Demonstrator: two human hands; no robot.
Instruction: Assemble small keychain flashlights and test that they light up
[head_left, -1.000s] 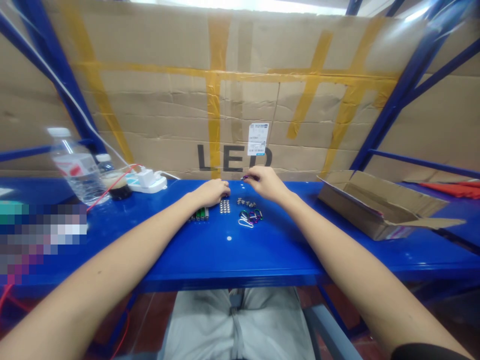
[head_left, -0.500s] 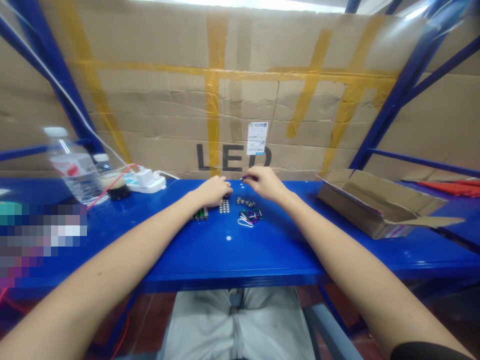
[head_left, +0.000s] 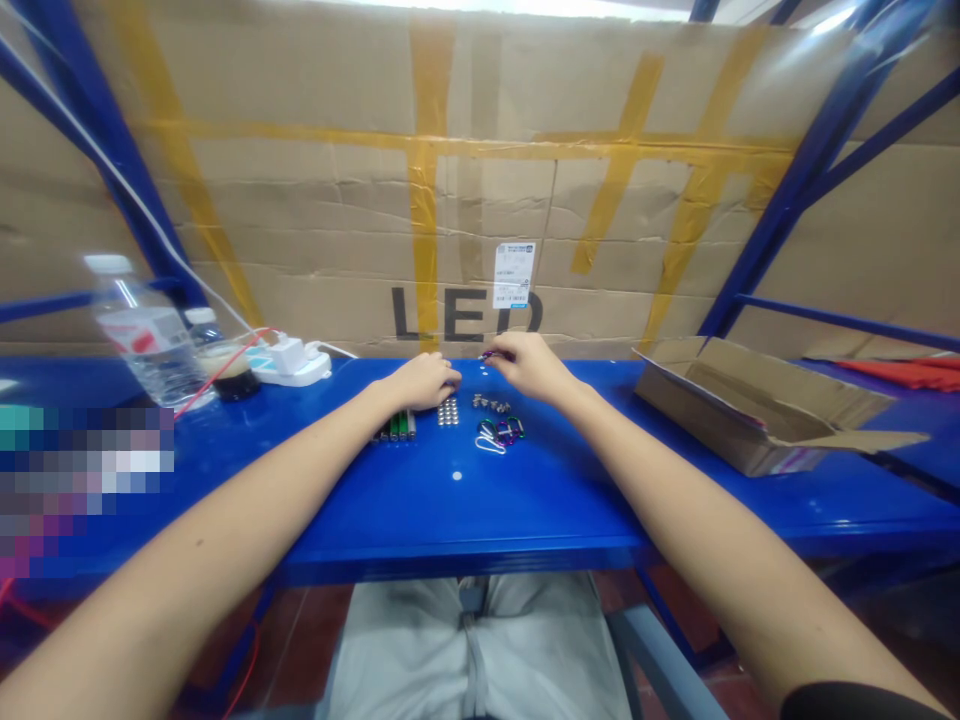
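Observation:
My right hand [head_left: 531,365] is closed in a pinch on a small purple-and-silver piece [head_left: 491,354], held above the back part of the table. The exact kind of this piece is too small to make out. To the left, my left hand [head_left: 426,381] has its fingers bent and closed just behind rows of small silver button cells [head_left: 448,411]; whatever is in its fingertips is hidden. Partly under that wrist lie several green, black and silver tubes [head_left: 399,427]. Small metal fittings [head_left: 491,404] form a loose row between the hands. In front of them sit several coloured carabiners [head_left: 504,433].
An open cardboard box [head_left: 750,425] stands on the blue table [head_left: 525,510] at right. A water bottle [head_left: 146,330], a dark-liquid bottle [head_left: 234,375] and a white power strip [head_left: 300,370] are at left. A large cardboard sheet [head_left: 337,230] closes off the back.
My left hand has shifted slightly left, so more of the button cells and tubes show. My right hand stays in place with the purple piece.

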